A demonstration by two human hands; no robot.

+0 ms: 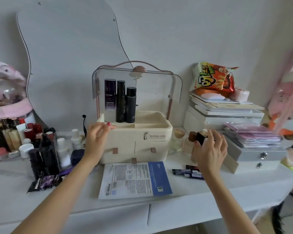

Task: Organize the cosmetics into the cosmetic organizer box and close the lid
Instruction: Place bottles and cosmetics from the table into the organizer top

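The cream cosmetic organizer box (152, 141) stands mid-table with its clear lid (159, 85) raised. Three tall dark bottles (120, 101) stand upright in its top left compartment. My left hand (98, 134) hovers at the box's front left corner, fingers apart and holding nothing. To the right of the box, my right hand (210, 147) reaches over a group of perfume bottles, fingers curled around a black-capped bottle (202, 136); whether it grips is unclear. Beside it stand a brown-capped bottle (192, 135) and a clear glass bottle (178, 141).
Many bottles and lipsticks (32, 146) crowd the left of the table. A sheet mask packet (134, 179) lies before the box, small tubes (188, 172) to its right, a dark sachet (44, 182) to its left. Stacked boxes with a snack bag (213, 78) and a drawer unit (257, 154) stand right.
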